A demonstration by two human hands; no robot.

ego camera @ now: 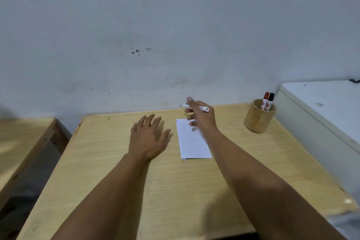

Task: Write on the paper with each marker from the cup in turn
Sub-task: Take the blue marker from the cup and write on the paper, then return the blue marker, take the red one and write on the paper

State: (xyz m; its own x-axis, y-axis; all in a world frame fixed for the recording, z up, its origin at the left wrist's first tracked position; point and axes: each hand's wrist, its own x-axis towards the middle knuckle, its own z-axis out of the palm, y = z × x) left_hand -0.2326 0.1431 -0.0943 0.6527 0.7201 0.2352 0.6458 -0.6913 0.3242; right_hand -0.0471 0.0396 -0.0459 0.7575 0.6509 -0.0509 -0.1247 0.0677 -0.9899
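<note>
A white sheet of paper (pixel 191 142) lies on the wooden table (pixel 116 171), with a small dark mark at its far left corner. My right hand (pixel 202 117) hovers over the paper's far end, shut on a white marker (pixel 203 108) whose dark tip points left and whose cap is off. My left hand (pixel 149 137) rests just left of the paper, flat, with the fingers spread and nothing in it. A round wooden cup (pixel 257 120) stands at the table's far right and holds a red-capped marker (pixel 265 101) and a black-capped marker (pixel 270 101).
A white cabinet or appliance (pixel 321 115) stands against the table's right side. A second wooden table (pixel 21 138) is at the left, across a gap. A grey-white wall (pixel 175 35) runs along the table's far edge.
</note>
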